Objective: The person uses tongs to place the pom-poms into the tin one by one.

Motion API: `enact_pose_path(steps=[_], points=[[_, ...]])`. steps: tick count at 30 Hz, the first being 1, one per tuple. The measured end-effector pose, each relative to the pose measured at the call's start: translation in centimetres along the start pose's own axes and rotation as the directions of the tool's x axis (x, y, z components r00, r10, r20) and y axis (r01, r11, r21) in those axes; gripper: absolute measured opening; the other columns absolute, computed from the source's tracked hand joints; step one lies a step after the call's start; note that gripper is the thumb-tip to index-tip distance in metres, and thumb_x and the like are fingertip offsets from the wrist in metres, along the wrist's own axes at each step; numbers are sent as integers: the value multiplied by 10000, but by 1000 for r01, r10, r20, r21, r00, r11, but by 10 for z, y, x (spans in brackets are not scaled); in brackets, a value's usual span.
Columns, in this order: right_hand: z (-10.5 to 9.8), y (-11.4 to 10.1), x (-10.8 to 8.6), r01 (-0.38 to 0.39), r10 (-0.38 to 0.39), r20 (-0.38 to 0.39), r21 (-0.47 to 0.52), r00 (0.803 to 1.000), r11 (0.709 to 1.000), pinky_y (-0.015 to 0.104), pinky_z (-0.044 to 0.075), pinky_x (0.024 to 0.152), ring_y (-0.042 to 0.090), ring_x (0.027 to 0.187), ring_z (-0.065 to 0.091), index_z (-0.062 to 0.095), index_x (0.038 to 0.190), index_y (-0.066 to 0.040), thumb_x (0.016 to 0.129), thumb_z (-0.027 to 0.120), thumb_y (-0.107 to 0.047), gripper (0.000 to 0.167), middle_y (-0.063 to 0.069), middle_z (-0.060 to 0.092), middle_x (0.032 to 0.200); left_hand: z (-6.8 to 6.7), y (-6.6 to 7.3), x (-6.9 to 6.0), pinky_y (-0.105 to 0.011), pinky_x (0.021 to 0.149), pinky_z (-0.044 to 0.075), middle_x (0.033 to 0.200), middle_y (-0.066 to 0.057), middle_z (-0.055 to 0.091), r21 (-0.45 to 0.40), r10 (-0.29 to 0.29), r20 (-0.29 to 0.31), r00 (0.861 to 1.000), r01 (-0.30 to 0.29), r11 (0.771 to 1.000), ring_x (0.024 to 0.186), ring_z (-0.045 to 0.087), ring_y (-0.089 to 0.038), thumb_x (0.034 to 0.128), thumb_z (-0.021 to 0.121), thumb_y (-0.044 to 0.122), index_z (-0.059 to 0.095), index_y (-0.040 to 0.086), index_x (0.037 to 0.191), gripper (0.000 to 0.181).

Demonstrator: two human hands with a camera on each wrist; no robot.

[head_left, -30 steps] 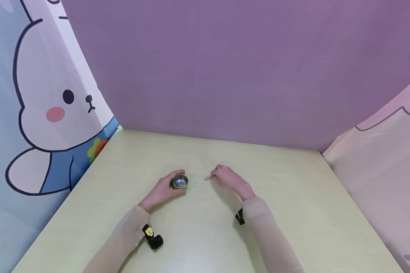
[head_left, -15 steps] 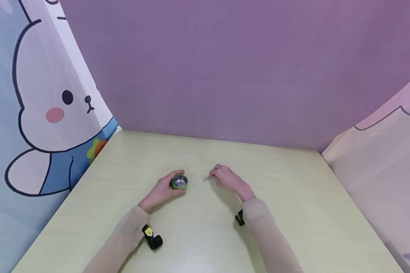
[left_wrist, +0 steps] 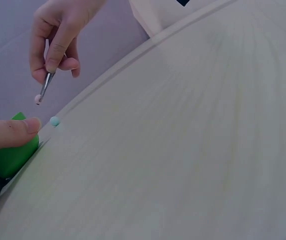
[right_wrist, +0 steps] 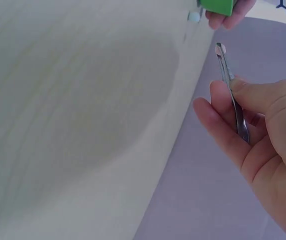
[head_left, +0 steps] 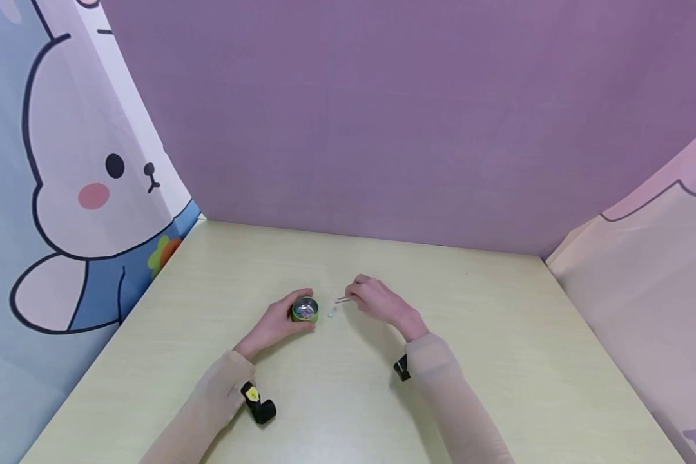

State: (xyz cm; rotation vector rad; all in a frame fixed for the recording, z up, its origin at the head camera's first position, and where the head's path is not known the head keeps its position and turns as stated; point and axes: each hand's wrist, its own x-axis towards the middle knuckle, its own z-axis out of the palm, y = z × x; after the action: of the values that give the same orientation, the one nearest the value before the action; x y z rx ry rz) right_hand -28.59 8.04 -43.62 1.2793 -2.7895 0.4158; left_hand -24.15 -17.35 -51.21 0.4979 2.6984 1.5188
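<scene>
My left hand (head_left: pixel 276 327) holds a small green tin (head_left: pixel 305 310) with a shiny metal inside, its thumb and fingers on opposite sides. The tin stands on the table, and what lies in it is too small to make out. Metal tweezers (right_wrist: pixel 229 75) are pinched between thumb and fingers of my right hand (head_left: pixel 381 301). A small pale pink bead (left_wrist: pixel 38 99) sits between their tips, lifted above the tabletop. On the table just right of the tin lies a light blue bead (left_wrist: pixel 54 121), apart from both hands.
The pale wooden table (head_left: pixel 499 348) spreads around both hands. A purple cloth (head_left: pixel 383 129) hangs behind it, and a curtain with a cartoon rabbit (head_left: pixel 93 148) hangs on the left. Black wrist cameras (head_left: pixel 259 403) sit at both sleeves.
My right hand has moved left with the tweezers and the pink bead, closer to the tin. The left hand and tin have stayed in place.
</scene>
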Motion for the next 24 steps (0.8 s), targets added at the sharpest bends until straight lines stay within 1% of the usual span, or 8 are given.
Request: enact_pose_path(steps=[7, 11, 18, 24], points=[[-2, -12, 8, 25, -25, -11, 1, 1000, 1000, 273, 590, 792, 199, 921, 662, 718, 1068, -21, 957, 597, -5, 165, 107, 681, 1013, -1, 0, -1, -554, 1152, 390, 1492, -154, 509, -1, -5, -2, 1000, 5, 1000, 1352, 505, -371, 789, 838, 237, 436, 103, 1477, 808], [-3, -19, 13, 37, -37, -6, 4, 999, 999, 262, 592, 790, 198, 933, 664, 716, 1077, -26, 958, 596, -5, 170, 107, 681, 1032, -1, 1, -1, -549, 1148, 397, 1488, -151, 514, -8, -3, -2, 1000, 3, 1000, 1344, 515, -365, 790, 838, 226, 437, 101, 1477, 805], [-1, -29, 20, 50, -51, 12, 54, 999, 997, 200, 586, 743, 192, 926, 678, 714, 1098, -11, 975, 580, -23, 182, 116, 683, 1054, -2, 1, -1, -553, 1134, 412, 1482, -154, 519, 5, -2, -1, 1000, 2, 1000, 1326, 530, -366, 798, 832, 246, 433, 105, 1479, 802], [4, -34, 22, 58, -61, 33, 78, 998, 995, 193, 584, 765, 197, 957, 683, 713, 1106, -17, 989, 560, -32, 192, 111, 683, 1073, -1, 3, -2, -548, 1136, 412, 1489, -154, 510, -10, -14, 2, 1000, 14, 1000, 1331, 525, -364, 807, 825, 237, 431, 106, 1481, 791]])
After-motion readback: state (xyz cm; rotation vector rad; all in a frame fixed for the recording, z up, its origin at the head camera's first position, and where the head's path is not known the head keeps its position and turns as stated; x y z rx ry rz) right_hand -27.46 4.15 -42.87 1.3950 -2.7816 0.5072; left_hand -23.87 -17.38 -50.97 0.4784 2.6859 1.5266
